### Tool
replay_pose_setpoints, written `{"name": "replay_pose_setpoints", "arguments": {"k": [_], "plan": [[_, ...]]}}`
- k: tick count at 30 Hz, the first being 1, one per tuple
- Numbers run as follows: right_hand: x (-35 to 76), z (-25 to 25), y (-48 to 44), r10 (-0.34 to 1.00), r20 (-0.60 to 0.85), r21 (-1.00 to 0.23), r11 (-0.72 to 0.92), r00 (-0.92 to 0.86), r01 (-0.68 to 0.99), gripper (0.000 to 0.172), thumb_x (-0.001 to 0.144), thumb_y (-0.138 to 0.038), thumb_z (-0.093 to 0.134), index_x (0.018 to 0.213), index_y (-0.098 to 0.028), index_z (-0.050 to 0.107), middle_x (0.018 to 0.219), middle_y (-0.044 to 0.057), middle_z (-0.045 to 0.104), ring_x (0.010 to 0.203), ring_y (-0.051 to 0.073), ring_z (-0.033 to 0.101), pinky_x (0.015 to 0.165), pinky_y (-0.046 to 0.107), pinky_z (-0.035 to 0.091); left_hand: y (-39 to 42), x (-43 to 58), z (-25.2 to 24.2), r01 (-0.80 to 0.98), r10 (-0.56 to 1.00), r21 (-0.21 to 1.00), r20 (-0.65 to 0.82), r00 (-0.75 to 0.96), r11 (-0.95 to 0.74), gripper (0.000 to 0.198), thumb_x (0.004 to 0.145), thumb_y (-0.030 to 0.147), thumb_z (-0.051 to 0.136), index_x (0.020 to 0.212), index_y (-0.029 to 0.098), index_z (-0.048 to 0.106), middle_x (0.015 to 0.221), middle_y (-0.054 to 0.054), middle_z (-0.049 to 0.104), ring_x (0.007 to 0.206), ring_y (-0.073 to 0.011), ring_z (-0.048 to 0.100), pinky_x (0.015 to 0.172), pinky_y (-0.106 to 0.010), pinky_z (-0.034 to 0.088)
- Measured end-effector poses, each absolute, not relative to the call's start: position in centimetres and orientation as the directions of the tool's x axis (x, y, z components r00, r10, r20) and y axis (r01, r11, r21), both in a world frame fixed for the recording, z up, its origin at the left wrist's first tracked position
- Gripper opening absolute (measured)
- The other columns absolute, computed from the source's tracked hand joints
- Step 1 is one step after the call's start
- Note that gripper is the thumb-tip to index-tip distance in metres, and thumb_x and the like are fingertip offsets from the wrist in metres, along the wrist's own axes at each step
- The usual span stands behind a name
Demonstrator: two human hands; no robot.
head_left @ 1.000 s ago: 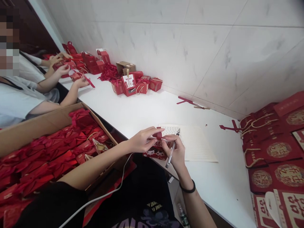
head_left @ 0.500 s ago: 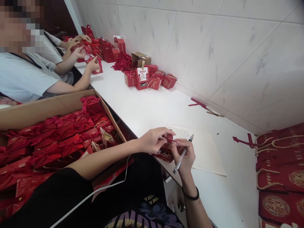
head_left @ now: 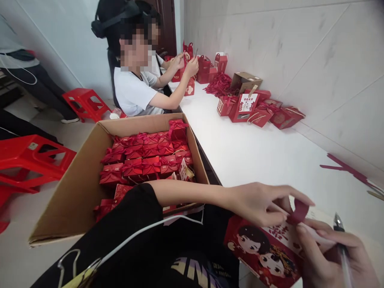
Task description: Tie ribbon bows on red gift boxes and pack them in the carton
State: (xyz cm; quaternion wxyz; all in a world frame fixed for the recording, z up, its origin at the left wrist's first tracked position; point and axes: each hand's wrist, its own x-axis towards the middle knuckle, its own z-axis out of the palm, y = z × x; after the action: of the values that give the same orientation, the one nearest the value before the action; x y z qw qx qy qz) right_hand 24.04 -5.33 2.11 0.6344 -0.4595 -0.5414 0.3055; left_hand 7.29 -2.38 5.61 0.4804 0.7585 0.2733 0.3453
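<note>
My left hand (head_left: 264,204) pinches a loop of dark red ribbon (head_left: 300,211) above a red gift box (head_left: 267,250) printed with two cartoon figures, which lies at the near edge of the white table (head_left: 270,156). My right hand (head_left: 330,260), at the bottom right corner, grips a silver pen (head_left: 342,248) and also touches the ribbon with its fingertips.
A large cardboard carton (head_left: 75,188) full of red ribboned boxes stands at my left. Two people sit further along the table working on red boxes (head_left: 189,86). A group of red boxes (head_left: 255,110) stands near the tiled wall. Red plastic stools (head_left: 33,156) stand on the floor.
The view has swung left and down, so the carton, stools and floor now show. My hands still hold the ribbon and pen over the box, now at the lower right.
</note>
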Motion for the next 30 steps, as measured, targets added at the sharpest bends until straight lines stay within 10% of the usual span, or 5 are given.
{"name": "replay_pose_setpoints", "arguments": {"k": [6, 11, 24, 30], "plan": [[19.4, 5.3, -3.7, 0.942, 0.229, -0.973, 0.218, 0.246, 0.071, 0.032, 0.055, -0.034, 0.081, 0.068, -0.019, 0.056, 0.070, 0.000, 0.064, 0.061, 0.015, 0.057, 0.052, 0.024, 0.042, -2.3, 2.5, 7.8, -0.084, 0.915, 0.996, 0.053, 0.401, -0.021, 0.049, 0.074, 0.021, 0.064, 0.121, 0.013, 0.051, 0.093, -0.006, 0.064, 0.085, -0.0125, 0.061, 0.083, -0.030, 0.048], [15.5, 6.8, -3.0, 0.995, 0.095, -0.992, 0.092, -0.029, -0.081, 0.032, 0.063, -0.039, 0.079, 0.074, -0.020, 0.055, 0.076, 0.001, 0.066, 0.059, 0.015, 0.057, 0.052, 0.026, 0.045, -2.8, -2.0, 9.4, 0.129, 0.967, 0.989, 0.039, 0.253, -0.073, 0.015, 0.075, 0.026, 0.061, 0.082, 0.013, 0.065, 0.086, -0.003, 0.066, 0.079, -0.0120, 0.060, 0.075, -0.025, 0.047], [10.0, 8.6, -5.1, 0.948, 0.215, -0.977, 0.212, -0.233, -0.041, 0.023, 0.077, -0.040, 0.067, 0.084, -0.020, 0.057, 0.073, 0.000, 0.064, 0.056, 0.013, 0.058, 0.046, 0.023, 0.044, -7.3, -9.2, 11.0, 0.204, 0.960, 0.972, 0.056, 0.274, -0.115, 0.023, 0.070, 0.031, 0.064, 0.085, 0.015, 0.065, 0.075, 0.000, 0.063, 0.063, -0.0099, 0.056, 0.057, -0.019, 0.044], [9.4, 7.5, -4.9, 0.948, 0.229, -0.969, 0.201, -0.220, -0.144, 0.029, 0.082, -0.043, 0.062, 0.099, -0.019, 0.059, 0.093, 0.008, 0.069, 0.090, 0.023, 0.065, 0.079, 0.039, 0.053, -9.1, -13.6, 11.1, 0.077, 0.993, 0.995, -0.048, -0.104, 0.056, 0.020, 0.069, 0.028, 0.064, 0.084, 0.014, 0.065, 0.069, 0.000, 0.064, 0.057, -0.0090, 0.056, 0.053, -0.018, 0.043]]}}
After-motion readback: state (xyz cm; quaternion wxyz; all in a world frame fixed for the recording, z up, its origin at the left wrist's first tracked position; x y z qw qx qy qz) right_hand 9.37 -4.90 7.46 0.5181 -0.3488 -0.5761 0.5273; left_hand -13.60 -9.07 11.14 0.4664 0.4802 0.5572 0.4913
